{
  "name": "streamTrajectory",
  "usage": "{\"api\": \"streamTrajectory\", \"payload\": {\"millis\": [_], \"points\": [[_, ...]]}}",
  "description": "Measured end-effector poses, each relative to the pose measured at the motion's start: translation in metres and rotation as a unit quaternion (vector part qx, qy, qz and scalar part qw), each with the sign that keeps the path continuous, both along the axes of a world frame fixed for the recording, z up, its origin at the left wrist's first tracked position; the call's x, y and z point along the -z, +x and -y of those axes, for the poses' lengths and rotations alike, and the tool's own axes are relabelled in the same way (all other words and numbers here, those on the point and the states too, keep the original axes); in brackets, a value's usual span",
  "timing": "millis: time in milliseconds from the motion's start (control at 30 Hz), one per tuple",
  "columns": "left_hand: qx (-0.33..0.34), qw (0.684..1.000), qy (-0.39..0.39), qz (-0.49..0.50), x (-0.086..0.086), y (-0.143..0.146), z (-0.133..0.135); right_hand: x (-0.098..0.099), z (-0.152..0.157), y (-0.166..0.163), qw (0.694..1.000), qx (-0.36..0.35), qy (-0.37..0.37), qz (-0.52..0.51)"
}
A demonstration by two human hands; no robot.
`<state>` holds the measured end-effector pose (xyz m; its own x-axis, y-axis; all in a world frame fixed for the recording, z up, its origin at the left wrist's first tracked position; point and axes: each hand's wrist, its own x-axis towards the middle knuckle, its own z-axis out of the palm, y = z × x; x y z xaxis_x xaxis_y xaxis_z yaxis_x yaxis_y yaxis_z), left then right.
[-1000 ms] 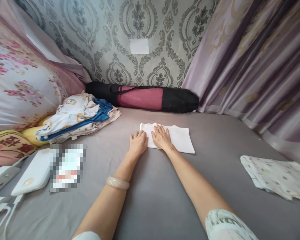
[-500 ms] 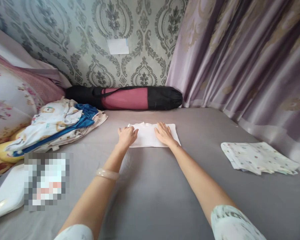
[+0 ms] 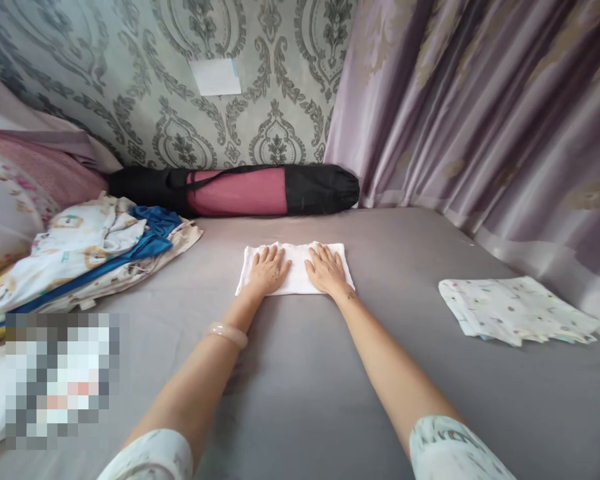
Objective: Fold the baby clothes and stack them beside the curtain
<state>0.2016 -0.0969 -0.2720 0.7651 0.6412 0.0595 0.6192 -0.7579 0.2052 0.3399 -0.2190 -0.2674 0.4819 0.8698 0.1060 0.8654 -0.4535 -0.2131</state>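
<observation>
A folded white cloth lies flat on the grey sheet in front of me. On its left part rests my left hand, palm down with the fingers stretched out. My right hand lies flat on the right part, its fingers spread. Neither hand grips the cloth. A pale bangle circles my left wrist.
At the right lies a folded patterned cloth. Several garments are piled on the left. A black and pink rolled bag lies along the wall, beside the purple curtain. A pixelated patch covers something at lower left.
My left hand has moved from the cloth's left edge onto the cloth and flattened, fingers out. The right hand stays flat on it. The view has shifted slightly.
</observation>
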Motion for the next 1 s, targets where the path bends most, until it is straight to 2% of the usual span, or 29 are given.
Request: {"api": "streamTrajectory", "payload": {"millis": [133, 267, 333, 467, 633, 800, 1000], "points": [[0.001, 1.0, 0.007, -0.011, -0.006, -0.008, -0.005, -0.005, 0.007, 0.007, 1.0, -0.015, 0.001, -0.017], [-0.066, 0.996, 0.067, -0.007, -0.006, -0.022, -0.011, -0.002, 0.016, 0.025, 0.999, 0.047, 0.006, -0.001], [-0.078, 0.995, 0.055, -0.023, -0.004, -0.026, -0.013, 0.002, 0.018, 0.032, 0.997, 0.071, -0.011, -0.008], [-0.09, 0.994, 0.023, -0.052, 0.0, -0.027, -0.016, 0.008, 0.019, 0.035, 0.997, 0.071, -0.019, -0.014], [-0.077, 0.996, 0.008, -0.05, -0.005, -0.024, -0.022, 0.004, 0.018, 0.035, 0.997, 0.068, -0.023, -0.011], [-0.059, 0.995, 0.033, -0.075, -0.02, -0.023, -0.055, -0.01, 0.012, 0.055, 0.998, 0.042, -0.015, 0.034], [-0.044, 0.992, -0.051, -0.109, -0.036, -0.017, -0.102, -0.021, -0.005, 0.092, 0.996, -0.022, -0.091, 0.001]]}}
